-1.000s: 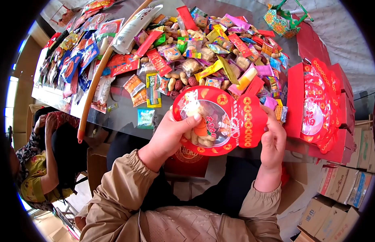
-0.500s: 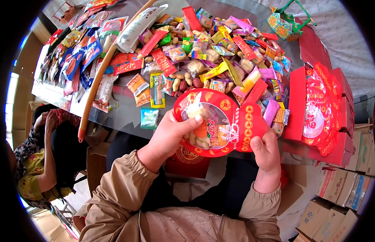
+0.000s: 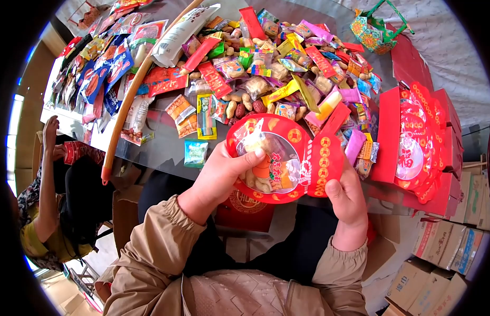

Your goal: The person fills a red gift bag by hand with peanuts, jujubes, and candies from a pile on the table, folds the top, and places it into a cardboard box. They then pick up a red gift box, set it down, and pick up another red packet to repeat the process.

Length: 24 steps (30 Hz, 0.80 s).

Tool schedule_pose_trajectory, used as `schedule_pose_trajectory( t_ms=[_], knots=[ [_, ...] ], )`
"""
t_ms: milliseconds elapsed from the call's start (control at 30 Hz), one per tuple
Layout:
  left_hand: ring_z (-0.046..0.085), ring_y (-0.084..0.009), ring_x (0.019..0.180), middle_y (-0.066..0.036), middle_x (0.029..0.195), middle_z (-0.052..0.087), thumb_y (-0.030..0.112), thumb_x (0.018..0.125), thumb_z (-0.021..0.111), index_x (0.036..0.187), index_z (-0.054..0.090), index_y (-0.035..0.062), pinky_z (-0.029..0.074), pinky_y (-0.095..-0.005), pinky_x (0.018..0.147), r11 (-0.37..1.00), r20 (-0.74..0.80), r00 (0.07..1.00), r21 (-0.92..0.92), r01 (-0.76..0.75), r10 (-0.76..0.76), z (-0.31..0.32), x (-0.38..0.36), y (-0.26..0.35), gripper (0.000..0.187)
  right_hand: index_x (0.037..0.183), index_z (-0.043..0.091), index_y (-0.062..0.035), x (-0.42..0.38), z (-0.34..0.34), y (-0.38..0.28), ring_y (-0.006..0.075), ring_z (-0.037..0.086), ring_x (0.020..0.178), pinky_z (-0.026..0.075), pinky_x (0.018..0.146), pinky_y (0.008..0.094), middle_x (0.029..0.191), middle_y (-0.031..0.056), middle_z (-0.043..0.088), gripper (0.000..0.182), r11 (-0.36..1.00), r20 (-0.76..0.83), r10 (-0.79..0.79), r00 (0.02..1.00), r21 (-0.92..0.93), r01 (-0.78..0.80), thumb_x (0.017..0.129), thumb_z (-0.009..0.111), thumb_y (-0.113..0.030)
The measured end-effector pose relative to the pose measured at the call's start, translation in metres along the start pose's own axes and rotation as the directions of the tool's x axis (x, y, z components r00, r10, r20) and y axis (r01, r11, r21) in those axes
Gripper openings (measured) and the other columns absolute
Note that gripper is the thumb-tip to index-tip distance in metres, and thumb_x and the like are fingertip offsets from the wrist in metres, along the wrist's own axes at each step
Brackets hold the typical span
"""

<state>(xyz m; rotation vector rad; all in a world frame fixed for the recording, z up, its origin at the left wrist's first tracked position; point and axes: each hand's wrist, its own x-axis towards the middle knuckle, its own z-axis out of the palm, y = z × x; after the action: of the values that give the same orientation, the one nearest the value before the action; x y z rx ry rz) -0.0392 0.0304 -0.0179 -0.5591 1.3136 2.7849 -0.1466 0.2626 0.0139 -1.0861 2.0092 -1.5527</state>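
Between my two hands is a red gift bag with gold coin prints and a round clear window, through which peanuts and wrapped snacks show. My left hand grips its left edge, the thumb pressed on the window. At the other end, my right hand pinches the narrow top part, thumb in front and fingers hidden behind. Just beyond the bag lies a heap of wrapped sweets, peanuts and red dates on the table. A light-blue packet lies close to my left hand.
An orange-brown stick separates the heap from snack packets at the left. Red boxes with red windowed packaging stand at right, near a green-handled basket. Cardboard boxes are stacked lower right. Another person's arm is at left.
The other person's one hand has risen toward the packets at the table's left edge. My hands and the gift bag have barely moved; its right end is tilted slightly differently.
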Motion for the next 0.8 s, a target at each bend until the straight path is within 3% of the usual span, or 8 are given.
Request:
schedule_pose_trajectory(
  t_ms=[133, 300, 800],
  knots=[
    [0.065, -0.0125, 0.094, -0.004, 0.106, 0.070, 0.014, 0.092, 0.071, 0.119, 0.063, 0.0010, 0.052, -0.0294, 0.087, 1.000, -0.006, 1.000, 0.004, -0.016, 0.016, -0.003, 0.002, -0.004, 0.031, 0.123, 0.060, -0.0012, 0.000, 0.007, -0.001, 0.0399, 0.040, 0.132, 0.025, 0.113, 0.0486, 0.135, 0.0192, 0.052, 0.048, 0.999, 0.077, 0.036, 0.996, -0.039, -0.033, 0.100, 0.054, -0.043],
    [0.065, -0.0120, 0.094, -0.004, 0.105, 0.070, 0.014, 0.092, 0.071, 0.119, 0.063, 0.0009, 0.052, -0.0295, 0.086, 1.000, 0.001, 1.000, 0.011, -0.014, 0.014, -0.004, 0.002, -0.004, 0.031, 0.126, 0.058, -0.0027, -0.003, 0.011, 0.004, 0.0399, 0.041, 0.129, 0.025, 0.112, 0.0488, 0.134, 0.0186, 0.053, 0.051, 0.994, 0.126, 0.092, 0.988, -0.071, -0.084, 0.099, 0.057, -0.045],
    [0.066, -0.0149, 0.103, -0.008, 0.115, 0.070, 0.013, 0.093, 0.071, 0.123, 0.062, -0.0009, 0.053, -0.0326, 0.092, 1.000, 0.017, 0.999, -0.011, -0.026, 0.027, -0.001, 0.003, -0.005, 0.034, 0.122, 0.062, -0.0098, 0.006, 0.017, 0.011, 0.0376, 0.045, 0.122, 0.016, 0.115, 0.0573, 0.124, 0.0125, 0.059, 0.057, 0.905, 0.156, -0.071, 0.985, -0.405, 0.130, 0.087, 0.068, -0.054]
  ],
)
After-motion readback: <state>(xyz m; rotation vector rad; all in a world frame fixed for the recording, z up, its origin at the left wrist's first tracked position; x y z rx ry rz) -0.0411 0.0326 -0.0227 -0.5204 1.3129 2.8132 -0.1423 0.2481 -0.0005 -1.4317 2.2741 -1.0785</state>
